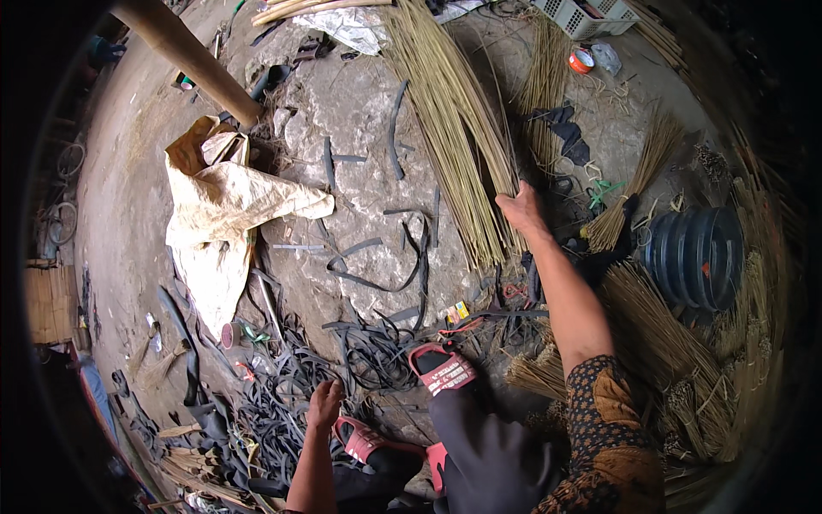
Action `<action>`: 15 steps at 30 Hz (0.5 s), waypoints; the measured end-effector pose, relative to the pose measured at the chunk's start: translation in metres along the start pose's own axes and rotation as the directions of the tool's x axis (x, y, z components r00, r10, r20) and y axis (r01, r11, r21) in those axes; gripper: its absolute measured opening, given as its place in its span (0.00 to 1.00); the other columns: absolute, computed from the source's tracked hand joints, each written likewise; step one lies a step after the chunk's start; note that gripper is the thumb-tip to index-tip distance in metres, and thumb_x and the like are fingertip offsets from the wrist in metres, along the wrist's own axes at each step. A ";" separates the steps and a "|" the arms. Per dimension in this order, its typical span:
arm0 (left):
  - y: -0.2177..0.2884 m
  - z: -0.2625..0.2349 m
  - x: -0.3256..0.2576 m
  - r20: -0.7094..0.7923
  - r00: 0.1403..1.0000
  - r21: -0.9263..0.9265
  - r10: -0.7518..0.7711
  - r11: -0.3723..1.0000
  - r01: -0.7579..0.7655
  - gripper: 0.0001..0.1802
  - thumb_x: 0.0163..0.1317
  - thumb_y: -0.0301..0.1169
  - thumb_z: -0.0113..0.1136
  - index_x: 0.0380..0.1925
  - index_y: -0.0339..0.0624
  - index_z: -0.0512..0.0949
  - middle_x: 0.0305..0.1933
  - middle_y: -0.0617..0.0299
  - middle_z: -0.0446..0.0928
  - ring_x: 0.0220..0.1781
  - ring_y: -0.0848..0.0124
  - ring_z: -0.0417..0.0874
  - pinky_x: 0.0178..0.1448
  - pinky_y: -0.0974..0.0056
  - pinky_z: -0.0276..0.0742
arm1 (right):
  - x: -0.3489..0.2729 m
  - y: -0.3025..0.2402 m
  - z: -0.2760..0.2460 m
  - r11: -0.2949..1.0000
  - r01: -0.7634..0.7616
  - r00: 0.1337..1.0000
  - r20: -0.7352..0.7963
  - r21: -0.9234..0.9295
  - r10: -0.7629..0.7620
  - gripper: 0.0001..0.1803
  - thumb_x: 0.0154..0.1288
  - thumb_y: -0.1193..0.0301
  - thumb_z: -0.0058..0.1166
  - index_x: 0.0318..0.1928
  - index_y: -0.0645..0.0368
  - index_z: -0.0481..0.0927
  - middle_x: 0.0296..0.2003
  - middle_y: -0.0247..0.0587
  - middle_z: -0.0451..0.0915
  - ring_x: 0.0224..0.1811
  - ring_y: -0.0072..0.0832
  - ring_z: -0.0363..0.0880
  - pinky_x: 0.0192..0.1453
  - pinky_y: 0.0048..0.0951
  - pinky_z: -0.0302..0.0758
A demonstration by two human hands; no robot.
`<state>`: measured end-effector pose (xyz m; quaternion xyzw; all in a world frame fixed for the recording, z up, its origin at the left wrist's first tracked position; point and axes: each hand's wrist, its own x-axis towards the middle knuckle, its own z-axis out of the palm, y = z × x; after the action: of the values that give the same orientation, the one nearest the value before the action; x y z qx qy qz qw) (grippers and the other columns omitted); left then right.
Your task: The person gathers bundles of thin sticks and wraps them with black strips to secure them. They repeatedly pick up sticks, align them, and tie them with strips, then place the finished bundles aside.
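A long bundle of thin straw-coloured sticks [449, 128] lies on the ground ahead of me, its near ends loosely fanned. At its right edge my right hand [521, 208] is closed round some of the sticks, the arm stretched forward. My left hand [325, 404] hovers low by my left foot, fingers loosely curled, with nothing seen in them. Beneath and left of it spreads a tangle of black rubber strips [300, 377]. A few loose strips [419, 257] lie on the pale ground between the stick bundle and a whitish sack [210, 206].
A wooden post [184, 51] leans at the upper left. To the right lie a blue-tinted water jug [693, 259], further stick bundles [659, 325] and a tied brush-like bundle [642, 176]. A plastic crate [582, 17] sits at the far right. Red sandals [445, 373] are on my feet.
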<state>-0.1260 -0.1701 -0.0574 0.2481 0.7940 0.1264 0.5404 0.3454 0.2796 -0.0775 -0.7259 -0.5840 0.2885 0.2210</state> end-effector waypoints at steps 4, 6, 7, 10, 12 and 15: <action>0.008 0.011 0.004 0.003 1.000 0.036 0.025 0.999 -0.025 0.31 0.77 0.50 0.56 0.55 0.26 0.81 0.44 0.48 0.87 0.46 0.63 0.89 0.54 0.59 0.81 | -0.001 -0.007 -0.011 0.958 -0.175 0.970 0.207 0.227 0.128 0.37 0.58 0.66 0.63 0.61 0.84 0.71 0.40 0.61 0.85 0.26 0.37 0.87 0.37 0.39 0.84; 0.016 0.017 0.002 0.017 0.999 0.010 0.048 0.999 -0.048 0.30 0.78 0.50 0.56 0.54 0.27 0.81 0.43 0.48 0.87 0.45 0.63 0.89 0.54 0.59 0.81 | 0.002 -0.009 -0.013 0.934 -0.198 0.946 0.307 0.298 0.103 0.36 0.57 0.65 0.60 0.61 0.82 0.73 0.39 0.63 0.87 0.24 0.41 0.87 0.40 0.42 0.85; 0.021 0.020 0.001 0.020 0.999 -0.007 0.041 0.999 -0.041 0.30 0.78 0.49 0.56 0.54 0.27 0.81 0.42 0.49 0.87 0.45 0.63 0.89 0.53 0.59 0.81 | 0.004 -0.010 -0.012 0.933 -0.260 0.943 0.272 0.249 0.190 0.32 0.58 0.68 0.63 0.57 0.82 0.73 0.37 0.57 0.84 0.25 0.34 0.86 0.32 0.41 0.82; 0.033 0.025 -0.004 0.041 0.997 -0.057 0.066 0.996 -0.063 0.29 0.78 0.49 0.55 0.54 0.27 0.81 0.42 0.49 0.87 0.45 0.63 0.89 0.53 0.59 0.81 | 0.010 -0.008 -0.005 0.972 -0.224 0.946 0.224 -0.066 0.233 0.32 0.58 0.65 0.67 0.55 0.81 0.75 0.40 0.60 0.85 0.28 0.36 0.88 0.35 0.41 0.83; 0.038 0.027 -0.005 0.042 0.997 -0.021 0.065 0.998 -0.064 0.29 0.78 0.49 0.55 0.54 0.27 0.81 0.42 0.49 0.87 0.45 0.63 0.89 0.52 0.59 0.81 | 0.009 -0.007 0.004 0.982 -0.171 0.968 0.173 -0.083 0.183 0.34 0.58 0.62 0.70 0.54 0.80 0.76 0.43 0.63 0.86 0.33 0.40 0.89 0.40 0.42 0.85; 0.043 0.032 -0.005 0.070 0.995 0.049 0.076 0.996 -0.079 0.29 0.78 0.49 0.55 0.53 0.27 0.81 0.42 0.50 0.87 0.45 0.62 0.89 0.53 0.59 0.81 | 0.003 -0.008 0.018 0.973 -0.188 0.958 0.194 -0.132 0.211 0.38 0.57 0.57 0.74 0.55 0.78 0.77 0.49 0.67 0.86 0.44 0.47 0.90 0.50 0.43 0.85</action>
<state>-0.0842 -0.1389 -0.0457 0.2967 0.7679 0.1181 0.5553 0.3284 0.2836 -0.0859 -0.7584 -0.5428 0.3500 0.0875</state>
